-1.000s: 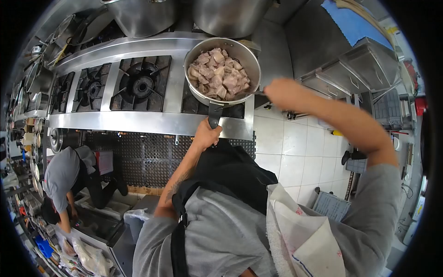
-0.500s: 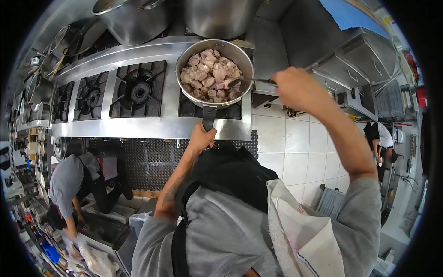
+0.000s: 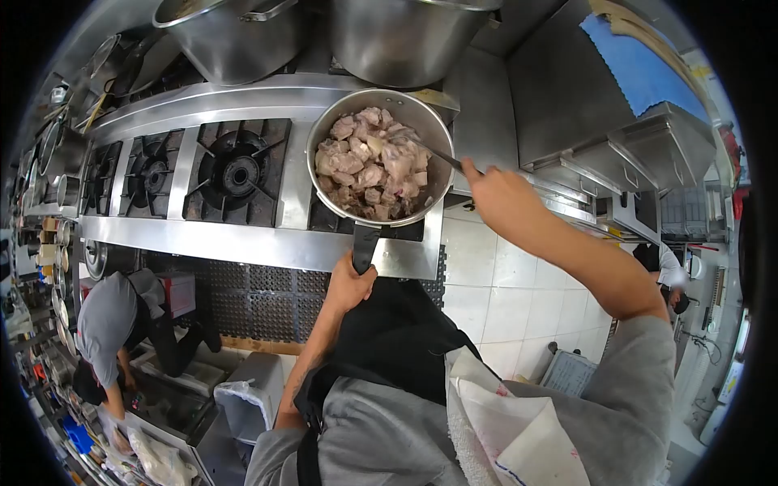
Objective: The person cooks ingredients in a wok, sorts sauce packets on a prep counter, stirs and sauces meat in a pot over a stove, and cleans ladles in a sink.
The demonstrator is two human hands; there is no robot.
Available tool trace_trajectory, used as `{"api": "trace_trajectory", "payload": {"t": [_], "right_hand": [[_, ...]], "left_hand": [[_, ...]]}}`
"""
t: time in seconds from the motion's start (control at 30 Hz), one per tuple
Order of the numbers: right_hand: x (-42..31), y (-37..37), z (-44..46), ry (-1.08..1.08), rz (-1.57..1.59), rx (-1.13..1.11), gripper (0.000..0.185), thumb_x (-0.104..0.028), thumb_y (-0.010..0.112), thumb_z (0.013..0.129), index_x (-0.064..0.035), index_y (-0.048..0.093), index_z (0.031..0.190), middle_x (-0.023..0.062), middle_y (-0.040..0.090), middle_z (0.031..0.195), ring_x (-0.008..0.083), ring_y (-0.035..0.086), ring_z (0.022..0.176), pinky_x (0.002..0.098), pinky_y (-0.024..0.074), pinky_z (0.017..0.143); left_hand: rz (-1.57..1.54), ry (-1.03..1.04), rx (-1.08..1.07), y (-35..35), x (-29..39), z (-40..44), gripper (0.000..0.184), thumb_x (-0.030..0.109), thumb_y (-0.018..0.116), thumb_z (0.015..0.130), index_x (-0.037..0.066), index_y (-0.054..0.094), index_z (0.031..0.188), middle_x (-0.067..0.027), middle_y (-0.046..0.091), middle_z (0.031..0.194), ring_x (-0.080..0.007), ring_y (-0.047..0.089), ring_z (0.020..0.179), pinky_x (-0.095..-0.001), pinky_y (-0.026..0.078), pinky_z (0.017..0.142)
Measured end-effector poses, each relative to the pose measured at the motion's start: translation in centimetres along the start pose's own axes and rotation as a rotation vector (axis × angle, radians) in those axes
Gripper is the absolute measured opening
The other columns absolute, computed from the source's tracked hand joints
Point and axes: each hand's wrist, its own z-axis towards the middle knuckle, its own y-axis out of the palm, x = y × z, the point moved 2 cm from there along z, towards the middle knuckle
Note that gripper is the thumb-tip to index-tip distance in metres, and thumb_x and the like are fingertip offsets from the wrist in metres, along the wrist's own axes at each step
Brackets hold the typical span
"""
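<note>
A round metal pot (image 3: 313,154) with a long black handle (image 3: 365,245) sits on the right end of the stove. Chunks of pale, browned meat (image 3: 356,162) fill much of it. My left hand (image 3: 351,283) is closed around the pot's handle. In my right hand (image 3: 494,190) is the grip of a long cooking spoon (image 3: 439,154), which slants over the pot's right rim. Its far end is among the meat and mostly hidden.
Two large stockpots (image 3: 231,44) (image 3: 397,44) stand behind the pot. Left of it run several gas burners (image 3: 239,170). A co-worker (image 3: 117,324) bends over a sink at lower left, near a lined bin (image 3: 251,397). Another person (image 3: 660,267) is at far right.
My right hand has moved down and slightly left, pushing the spoon deeper into the meat. The meat has shifted and heaped. My left hand stays on the handle; the view has tilted a little.
</note>
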Motion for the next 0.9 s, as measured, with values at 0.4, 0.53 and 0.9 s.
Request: {"api": "trace_trajectory", "payload": {"t": [0.4,0.53,0.9], "right_hand": [[-0.3,5.9,10.3,-0.028,-0.093,0.152,0.047,-0.009,0.061,0.081,0.0110,0.058,0.124,0.0224,0.068,0.087,0.0309,0.072,0.077,0.0373,0.0598,0.062],[5.5,3.3,17.4,-0.249,-0.084,-0.124,0.026,-0.018,0.060,0.087,-0.0017,0.072,0.104,0.0179,0.072,0.095,0.0328,0.072,0.086,0.0413,0.0597,0.070],[7.2,10.0,14.8,-0.112,0.322,-0.538,0.035,-0.033,0.047,0.103,-0.0031,0.061,0.114,0.0157,0.066,0.082,0.0283,0.066,0.067,0.0438,0.0539,0.061]], "left_hand": [[0.088,-0.120,0.031,0.9,2.7,-0.7,0.032,0.004,0.062,0.089,-0.003,0.050,0.118,-0.0026,0.055,0.063,-0.0112,0.051,0.042,-0.0281,0.040,0.039],[0.104,-0.129,0.043,0.3,2.5,-0.5,0.033,0.005,0.062,0.089,-0.002,0.050,0.119,-0.0016,0.055,0.063,-0.0103,0.050,0.042,-0.0275,0.039,0.039],[0.248,-0.102,0.017,-2.4,3.7,-0.3,0.029,0.004,0.060,0.083,-0.006,0.056,0.110,-0.0048,0.057,0.060,-0.0127,0.052,0.042,-0.0296,0.041,0.039]]}}
